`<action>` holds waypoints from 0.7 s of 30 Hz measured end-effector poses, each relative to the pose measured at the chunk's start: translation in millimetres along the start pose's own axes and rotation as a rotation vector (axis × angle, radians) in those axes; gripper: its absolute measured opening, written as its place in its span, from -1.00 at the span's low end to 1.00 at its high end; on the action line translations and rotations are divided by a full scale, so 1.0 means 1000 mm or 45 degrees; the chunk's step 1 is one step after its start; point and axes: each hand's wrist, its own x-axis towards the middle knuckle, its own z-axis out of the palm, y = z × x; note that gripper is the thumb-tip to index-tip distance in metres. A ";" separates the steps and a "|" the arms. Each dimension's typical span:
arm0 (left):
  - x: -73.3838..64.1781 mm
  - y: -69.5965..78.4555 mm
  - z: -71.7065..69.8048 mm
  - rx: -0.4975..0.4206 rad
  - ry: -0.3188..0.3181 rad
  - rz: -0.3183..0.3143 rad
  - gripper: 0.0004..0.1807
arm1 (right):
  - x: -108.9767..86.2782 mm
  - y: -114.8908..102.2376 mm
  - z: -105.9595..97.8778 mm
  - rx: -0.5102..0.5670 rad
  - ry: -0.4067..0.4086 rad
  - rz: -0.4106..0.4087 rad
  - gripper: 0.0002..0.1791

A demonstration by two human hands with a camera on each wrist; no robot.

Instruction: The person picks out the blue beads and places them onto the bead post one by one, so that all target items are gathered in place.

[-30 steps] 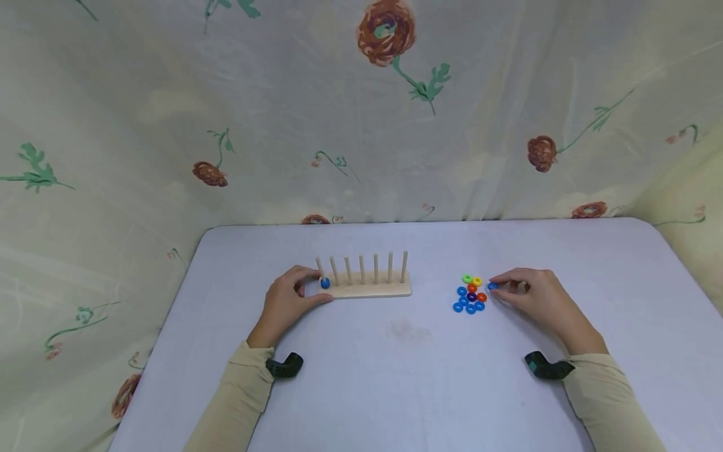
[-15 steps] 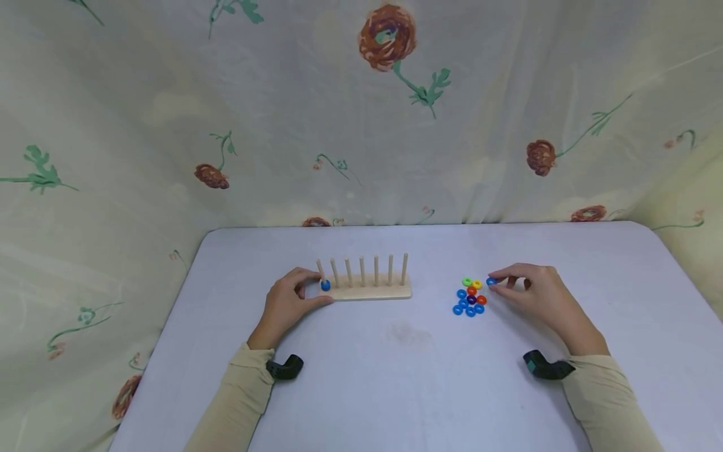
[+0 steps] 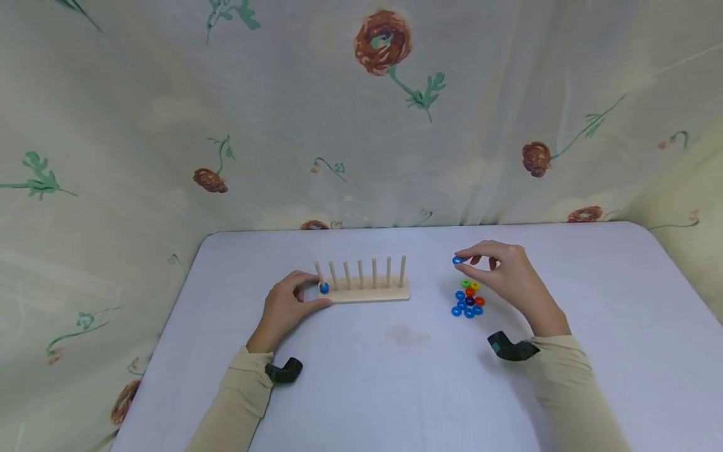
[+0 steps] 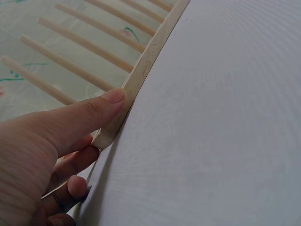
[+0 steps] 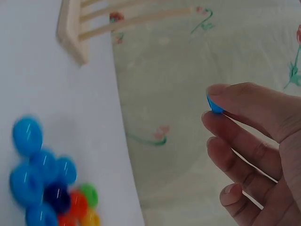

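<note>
My left hand (image 3: 287,307) grips the left end of a wooden peg rack (image 3: 369,294), its thumb along the near edge in the left wrist view. Several upright pegs (image 4: 89,44) stand in a row on the rack. A blue ring (image 3: 324,288) sits low on the leftmost peg, beside my left fingers. My right hand (image 3: 499,276) pinches another blue ring (image 5: 216,106) between thumb and forefinger, raised above the table behind the loose pile. The other right fingers are loosely bent in the right wrist view.
A pile of loose rings lies right of the rack: several blue rings (image 3: 456,311), a dark purple ring (image 3: 470,301), orange-red rings (image 3: 479,301), a green ring (image 3: 465,283) and a yellow ring (image 5: 91,218). A flowered cloth (image 3: 282,113) hangs behind the white table (image 3: 361,389).
My right hand has lifted the blue ring and carried it left and away from me, from the right side of the pile to behind it. My left hand stays on the rack.
</note>
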 end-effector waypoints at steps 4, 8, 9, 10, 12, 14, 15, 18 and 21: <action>0.000 -0.002 0.001 0.010 -0.001 0.000 -0.41 | 0.013 -0.020 0.009 0.066 -0.009 -0.018 -0.74; 0.000 -0.002 0.001 0.016 -0.004 -0.006 -0.40 | 0.025 -0.041 0.022 0.136 0.014 -0.096 -0.76; 0.000 -0.002 0.001 0.014 -0.006 -0.011 -0.40 | 0.028 -0.046 0.025 0.158 0.021 -0.120 -0.77; 0.000 -0.002 0.001 0.011 -0.007 -0.014 -0.41 | 0.030 -0.050 0.028 0.177 0.030 -0.146 -0.77; 0.000 -0.001 0.000 0.007 -0.009 -0.017 -0.41 | 0.035 -0.060 0.034 0.214 0.038 -0.185 -0.78; 0.000 -0.001 0.000 0.003 -0.010 -0.020 -0.41 | 0.039 -0.068 0.040 0.248 0.039 -0.217 -0.79; 0.000 0.000 0.000 0.001 -0.011 -0.019 -0.41 | 0.041 -0.072 0.044 0.264 0.037 -0.227 -0.79; 0.000 -0.001 -0.001 0.002 -0.009 -0.018 -0.41 | 0.048 -0.084 0.055 0.289 0.029 -0.253 -0.80; 0.000 -0.001 0.000 0.005 -0.005 -0.010 -0.42 | 0.054 -0.097 0.067 0.298 0.010 -0.268 -0.80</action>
